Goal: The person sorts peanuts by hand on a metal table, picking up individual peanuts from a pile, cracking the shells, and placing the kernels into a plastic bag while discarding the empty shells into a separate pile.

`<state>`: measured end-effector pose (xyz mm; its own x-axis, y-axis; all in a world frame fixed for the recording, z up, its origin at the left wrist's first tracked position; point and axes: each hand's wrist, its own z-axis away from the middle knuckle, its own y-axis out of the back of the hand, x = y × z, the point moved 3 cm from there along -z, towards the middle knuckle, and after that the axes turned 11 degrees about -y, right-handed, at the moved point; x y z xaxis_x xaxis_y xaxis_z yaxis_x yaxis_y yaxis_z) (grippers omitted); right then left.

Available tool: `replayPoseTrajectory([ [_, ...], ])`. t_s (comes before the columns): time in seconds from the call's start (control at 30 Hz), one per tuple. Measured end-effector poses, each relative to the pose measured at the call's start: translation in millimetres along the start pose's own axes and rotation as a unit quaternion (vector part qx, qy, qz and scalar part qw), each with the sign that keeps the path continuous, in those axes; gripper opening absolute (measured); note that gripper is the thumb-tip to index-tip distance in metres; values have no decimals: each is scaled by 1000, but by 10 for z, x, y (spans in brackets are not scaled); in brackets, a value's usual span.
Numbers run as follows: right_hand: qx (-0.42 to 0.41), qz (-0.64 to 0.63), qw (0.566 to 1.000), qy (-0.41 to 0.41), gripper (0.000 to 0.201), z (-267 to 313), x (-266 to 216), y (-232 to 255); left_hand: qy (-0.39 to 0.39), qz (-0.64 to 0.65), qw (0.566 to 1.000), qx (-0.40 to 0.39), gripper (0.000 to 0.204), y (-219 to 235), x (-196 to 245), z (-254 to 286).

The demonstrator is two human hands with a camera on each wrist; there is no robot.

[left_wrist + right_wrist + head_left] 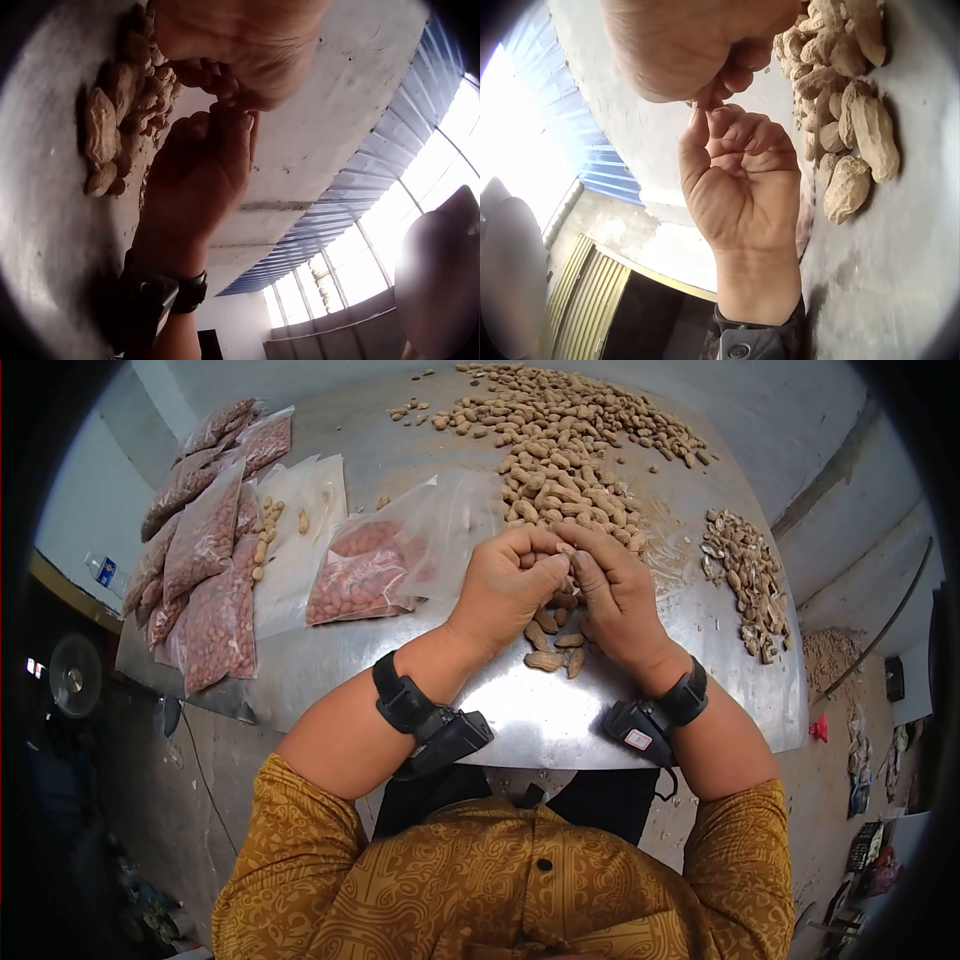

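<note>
- Mustard patterned shirt (500, 880) fills the bottom edge of the head view, closest to the lens; black wrist straps on both forearms.
- Left hand (510, 585): fingers curled, thumb and fingertips pinching a peanut pod (566, 550) at the centre of the table (540, 720).
- Right hand (615, 595): fingers curled too, tips pressed against the same pod, meeting the left hand's thumb.
- Wrist views show both hands fingertip to fingertip above the metal surface; the pod itself is mostly hidden between the fingers.
- Few unshelled pods (555, 650) lie on the table right under the hands.
- Big heap of unshelled peanuts (560, 440) just beyond the hands, running to the far edge.
- Pile of empty shells (745, 575) to the person's right, apart from the heap.
- Clear bag, part filled with red kernels (370, 570), just left of the left hand.
- Filled kernel bags (205, 560) stacked at the far left edge.
</note>
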<state>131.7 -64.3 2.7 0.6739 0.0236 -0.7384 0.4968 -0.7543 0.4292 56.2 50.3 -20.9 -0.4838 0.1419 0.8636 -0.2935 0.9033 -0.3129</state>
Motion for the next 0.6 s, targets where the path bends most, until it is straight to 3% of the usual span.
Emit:
replayPoseTrajectory([
  [0.2, 13, 64, 998, 17, 25, 25, -1, -68, 7, 59, 997, 39, 4, -75, -48, 8],
  [0.4, 16, 152, 988, 11, 23, 34, -17, -108, 93, 111, 987, 66, 5, -61, -82, 9],
  [0.6, 19, 226, 973, 31, 26, 34, -57, -129, 126, 143, 977, 94, 11, -76, -113, -11],
])
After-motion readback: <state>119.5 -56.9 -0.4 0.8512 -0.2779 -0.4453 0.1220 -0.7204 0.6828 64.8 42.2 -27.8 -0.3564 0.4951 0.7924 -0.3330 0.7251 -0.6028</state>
